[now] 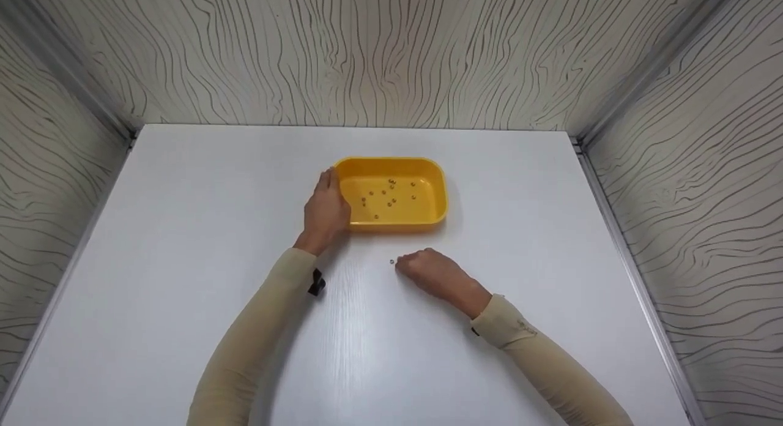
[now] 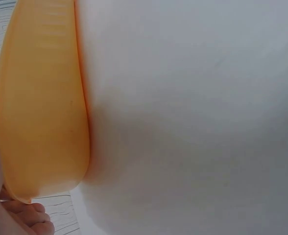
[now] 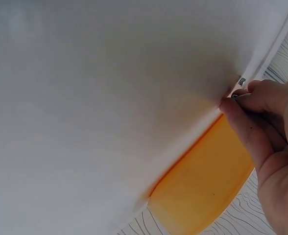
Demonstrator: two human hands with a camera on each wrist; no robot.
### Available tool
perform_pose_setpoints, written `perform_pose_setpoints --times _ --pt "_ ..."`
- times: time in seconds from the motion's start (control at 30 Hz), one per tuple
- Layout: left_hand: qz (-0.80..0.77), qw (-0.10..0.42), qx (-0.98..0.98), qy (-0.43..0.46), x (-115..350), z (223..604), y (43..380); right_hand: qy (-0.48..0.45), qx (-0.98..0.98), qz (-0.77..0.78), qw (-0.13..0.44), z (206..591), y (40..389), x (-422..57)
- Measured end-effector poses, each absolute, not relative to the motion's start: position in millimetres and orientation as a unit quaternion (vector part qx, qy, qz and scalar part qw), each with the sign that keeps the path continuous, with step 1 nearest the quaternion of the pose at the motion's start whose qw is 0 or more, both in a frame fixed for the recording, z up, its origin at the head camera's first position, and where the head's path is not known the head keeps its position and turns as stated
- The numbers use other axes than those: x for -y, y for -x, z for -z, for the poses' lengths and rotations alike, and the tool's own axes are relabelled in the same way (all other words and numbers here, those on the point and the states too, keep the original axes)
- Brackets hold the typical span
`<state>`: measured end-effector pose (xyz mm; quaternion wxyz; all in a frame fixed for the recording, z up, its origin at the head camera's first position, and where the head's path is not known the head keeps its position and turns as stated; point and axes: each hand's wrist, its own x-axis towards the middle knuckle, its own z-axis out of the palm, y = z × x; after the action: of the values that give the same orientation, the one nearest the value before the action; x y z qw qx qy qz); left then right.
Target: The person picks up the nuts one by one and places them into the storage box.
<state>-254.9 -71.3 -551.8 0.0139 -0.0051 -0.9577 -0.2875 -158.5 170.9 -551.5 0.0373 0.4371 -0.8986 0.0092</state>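
A yellow plastic container stands on the white table with several small metal nuts scattered over its bottom. My left hand holds the container at its left end; in the left wrist view, the fingers lie around the corner. In front of the container, low over the table, my right hand pinches a tiny metal nut between thumb and index finger. Another loose nut lies on the table just left of those fingertips, also visible in the right wrist view.
The white table is bordered at the back and sides by wood-grain patterned panels with metal frame rails. A black band shows at the left sleeve cuff.
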Motion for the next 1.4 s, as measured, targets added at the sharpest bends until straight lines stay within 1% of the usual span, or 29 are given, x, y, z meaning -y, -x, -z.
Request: perform_pose_setpoints --times 0.2,0.37,0.57,0.97,1.07,1.23,1.3,1.4 --pt "0.274 0.028 0.961 0.014 71.5 552.3 254.7 -0.443 0.893 -0.065 0.045 546.0 157.0 -169.6" --pt "0.266 0.032 0.963 0.019 72.3 552.5 254.6 -0.427 0.893 -0.142 0.011 536.8 158.0 -168.0" --pt "0.271 0.02 0.962 0.012 71.7 551.7 253.7 -0.392 0.887 -0.244 -0.015 527.3 166.3 -165.5" --pt "0.274 0.0 0.962 -0.004 68.3 549.4 252.1 -0.329 0.889 -0.319 -0.01 505.6 177.7 -156.6" --pt "0.271 0.007 0.962 0.003 69.5 549.5 252.4 -0.31 0.888 -0.338 0.001 502.5 181.8 -154.8" --pt "0.27 0.032 0.962 0.024 72.3 550.9 252.6 -0.276 0.877 -0.393 0.013 498.4 188.1 -153.2" --pt "0.274 0.033 0.961 0.024 72.7 551.0 252.7 -0.254 0.868 -0.427 0.009 496.9 190.9 -152.6" --pt "0.284 0.017 0.959 0.013 72.4 550.5 253.8 -0.214 0.846 -0.488 -0.007 496.2 196.9 -151.1"
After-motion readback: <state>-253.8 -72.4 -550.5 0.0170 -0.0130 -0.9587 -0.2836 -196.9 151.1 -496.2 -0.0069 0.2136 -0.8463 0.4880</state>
